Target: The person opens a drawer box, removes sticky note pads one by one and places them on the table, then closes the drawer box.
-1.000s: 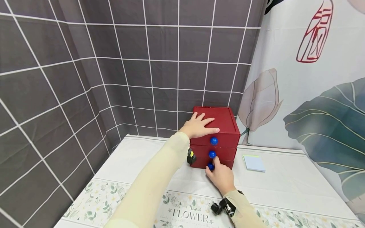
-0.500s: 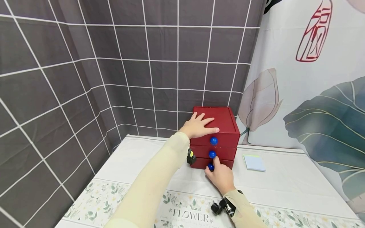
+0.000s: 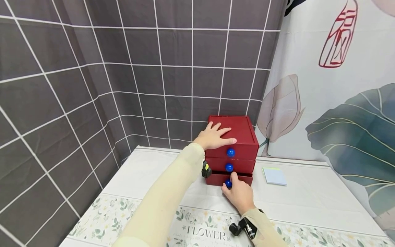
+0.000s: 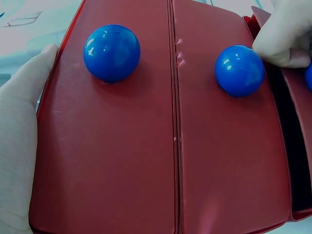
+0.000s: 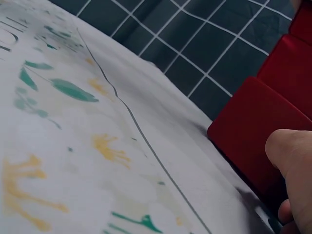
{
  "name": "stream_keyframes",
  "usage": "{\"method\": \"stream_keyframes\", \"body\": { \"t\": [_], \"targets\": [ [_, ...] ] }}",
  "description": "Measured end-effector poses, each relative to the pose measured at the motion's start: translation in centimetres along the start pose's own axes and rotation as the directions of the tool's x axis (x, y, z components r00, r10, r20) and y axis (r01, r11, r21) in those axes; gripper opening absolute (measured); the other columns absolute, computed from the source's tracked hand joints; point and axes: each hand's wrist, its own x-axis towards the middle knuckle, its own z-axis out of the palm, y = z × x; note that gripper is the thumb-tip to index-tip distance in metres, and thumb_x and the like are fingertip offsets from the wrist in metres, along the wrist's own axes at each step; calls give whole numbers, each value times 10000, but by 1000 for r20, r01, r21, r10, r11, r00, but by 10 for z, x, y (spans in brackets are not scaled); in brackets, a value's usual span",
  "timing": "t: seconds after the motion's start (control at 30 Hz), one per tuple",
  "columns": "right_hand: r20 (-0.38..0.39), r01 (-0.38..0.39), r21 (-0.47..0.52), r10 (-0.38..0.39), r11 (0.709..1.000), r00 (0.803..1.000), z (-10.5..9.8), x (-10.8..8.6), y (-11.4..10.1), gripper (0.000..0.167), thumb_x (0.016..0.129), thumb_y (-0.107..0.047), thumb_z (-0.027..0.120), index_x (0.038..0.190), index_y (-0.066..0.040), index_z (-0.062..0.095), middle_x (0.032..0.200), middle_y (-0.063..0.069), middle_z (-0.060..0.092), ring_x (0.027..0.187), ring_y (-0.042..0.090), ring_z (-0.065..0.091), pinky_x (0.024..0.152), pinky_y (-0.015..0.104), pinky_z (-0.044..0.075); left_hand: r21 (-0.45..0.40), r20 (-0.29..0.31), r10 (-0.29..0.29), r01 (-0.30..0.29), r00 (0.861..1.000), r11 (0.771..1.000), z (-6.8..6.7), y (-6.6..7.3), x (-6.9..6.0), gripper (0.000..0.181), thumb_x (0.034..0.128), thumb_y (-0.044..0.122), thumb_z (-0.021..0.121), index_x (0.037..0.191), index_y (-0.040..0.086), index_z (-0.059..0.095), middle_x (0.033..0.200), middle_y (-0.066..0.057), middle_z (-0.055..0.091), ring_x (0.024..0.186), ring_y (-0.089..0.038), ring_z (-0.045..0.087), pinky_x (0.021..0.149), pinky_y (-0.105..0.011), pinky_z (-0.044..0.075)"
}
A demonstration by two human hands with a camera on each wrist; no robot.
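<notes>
A red three-drawer box (image 3: 237, 128) stands at the back of the table, a round blue knob on each drawer. My left hand (image 3: 213, 138) lies with spread fingers on its top. With thumb and fingers, my right hand (image 3: 240, 193) pinches the lowest blue knob (image 3: 228, 183). The bottom drawer (image 3: 213, 179) is pulled out a little, and a dark gap shows above its front edge. In the left wrist view the top knob (image 4: 112, 53) and middle knob (image 4: 240, 71) sit on closed drawer fronts. What the bottom drawer holds cannot be seen.
A pad of pale blue sticky notes (image 3: 274, 176) lies to the right of the box. The white tablecloth (image 3: 154, 168) carries a floral strip near the front. Behind the box hangs a dark grid-patterned cloth (image 3: 176, 82).
The bottom drawer has slid slightly out toward me, with my right hand holding its knob. My left hand stays on top of the box.
</notes>
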Motion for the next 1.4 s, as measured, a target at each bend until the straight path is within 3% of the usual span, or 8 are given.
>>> {"method": "stream_keyframes", "body": {
  "t": [0.77, 1.4],
  "targets": [
    [-27, 54, -3, -54, 999, 998, -14, -24, -9, 374, 819, -297, 778, 859, -147, 438, 495, -69, 388, 404, 132, 390, 396, 295, 296, -17, 1, -5, 5, 1000, 1000, -6, 2, -4, 800, 890, 757, 430, 1591, 393, 304, 1691, -36, 170, 1553, -348, 25, 1136, -605, 337],
    [-28, 74, -22, -75, 997, 997, -17, -40, -6, 376, 793, -296, 793, 832, -166, 442, 487, -90, 373, 404, 116, 372, 396, 291, 274, -18, 0, -1, 1, 1000, 1000, -2, 1, -4, 803, 890, 759, 426, 1593, 391, 299, 1691, -36, 172, 1552, -349, 31, 1133, -591, 350]
  ]
}}
